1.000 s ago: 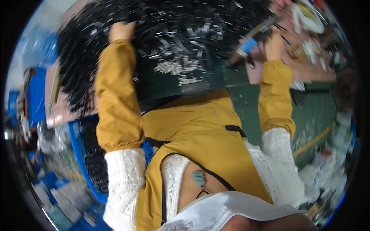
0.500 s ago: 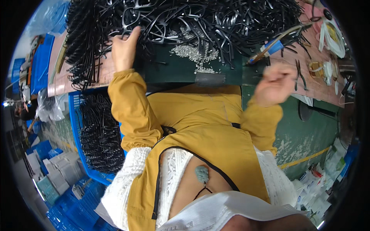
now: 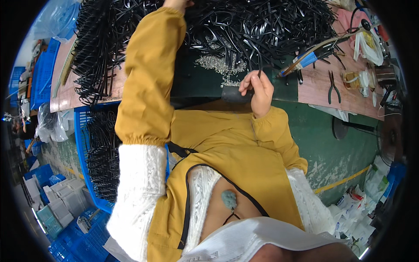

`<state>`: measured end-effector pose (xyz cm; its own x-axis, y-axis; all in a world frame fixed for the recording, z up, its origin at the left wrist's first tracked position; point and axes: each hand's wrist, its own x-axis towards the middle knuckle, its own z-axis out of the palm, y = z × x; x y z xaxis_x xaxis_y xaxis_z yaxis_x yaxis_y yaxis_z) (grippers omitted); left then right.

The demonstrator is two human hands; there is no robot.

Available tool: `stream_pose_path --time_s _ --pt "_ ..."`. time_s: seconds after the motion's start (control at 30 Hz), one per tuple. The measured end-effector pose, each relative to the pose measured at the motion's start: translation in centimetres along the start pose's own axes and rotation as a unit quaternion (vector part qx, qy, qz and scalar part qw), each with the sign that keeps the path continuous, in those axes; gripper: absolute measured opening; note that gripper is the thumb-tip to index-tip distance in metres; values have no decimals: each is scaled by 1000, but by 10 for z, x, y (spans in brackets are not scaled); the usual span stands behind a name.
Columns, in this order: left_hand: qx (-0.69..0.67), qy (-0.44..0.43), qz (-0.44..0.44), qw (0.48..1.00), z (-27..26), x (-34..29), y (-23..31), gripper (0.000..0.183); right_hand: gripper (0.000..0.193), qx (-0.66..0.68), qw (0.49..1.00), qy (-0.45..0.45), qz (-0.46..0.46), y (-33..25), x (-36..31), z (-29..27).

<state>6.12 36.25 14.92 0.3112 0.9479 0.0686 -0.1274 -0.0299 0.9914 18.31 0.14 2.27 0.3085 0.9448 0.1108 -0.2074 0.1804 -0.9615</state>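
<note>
One black piece [image 3: 260, 64] pinched in right grip [image 3: 260, 92], left grip [image 3: 178, 4] unclear — table [image 3: 312, 89] heaped, floor [image 3: 310, 135] green.

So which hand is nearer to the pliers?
Right. The right hand is left of the pliers, not touching them; the left hand is farther left, up at the picture's top edge.

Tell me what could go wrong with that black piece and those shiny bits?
The thin black piece in the right hand might slip, since only the fingertips seem to hold it. The shiny bits lie near the front edge of the table, so the yellow sleeve could brush some off. The blue-bodied tool points its tip toward that hand, so it might poke it.
</note>
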Motion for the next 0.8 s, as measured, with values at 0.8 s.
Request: stream_pose_path --time_s 0.8 --pt "-428 187 -35 884 -43 -228 -91 28 35 -46 997 60 -9 -21 20 -7"
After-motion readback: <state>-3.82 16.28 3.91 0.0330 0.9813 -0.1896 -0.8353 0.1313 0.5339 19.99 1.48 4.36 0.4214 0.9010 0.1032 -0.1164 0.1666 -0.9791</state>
